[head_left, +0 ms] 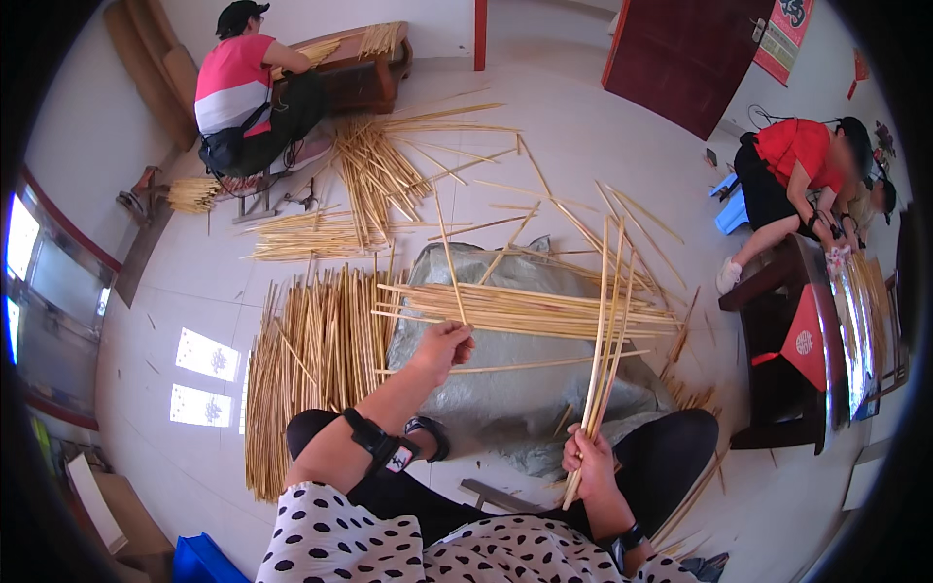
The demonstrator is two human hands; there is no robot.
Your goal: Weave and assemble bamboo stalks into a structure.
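Observation:
My left hand (pixel 445 350) is closed, its fingertips pinching the near end of a thin wooden stick (pixel 449 255) that points away from me. Several long sticks (pixel 606 340) are gripped in my right hand (pixel 591 464), their far ends fanned slightly apart. Between and beyond my hands, a loose pile of sticks (pixel 535 309) lies crosswise on a grey-green plastic sheet (pixel 466 396) over a low mound. One single stick lies nearer to me on the same sheet, close to my left hand. What supports the sheet is hidden.
At left stands a dense row of sticks (pixel 316 340). More sticks (pixel 374 180) scatter across the floor ahead. One person (pixel 238 92) sits by a wooden bench (pixel 374 83); another (pixel 802 165) bends over a dark table (pixel 777 330) at right. A cardboard box (pixel 117 500) sits lower left.

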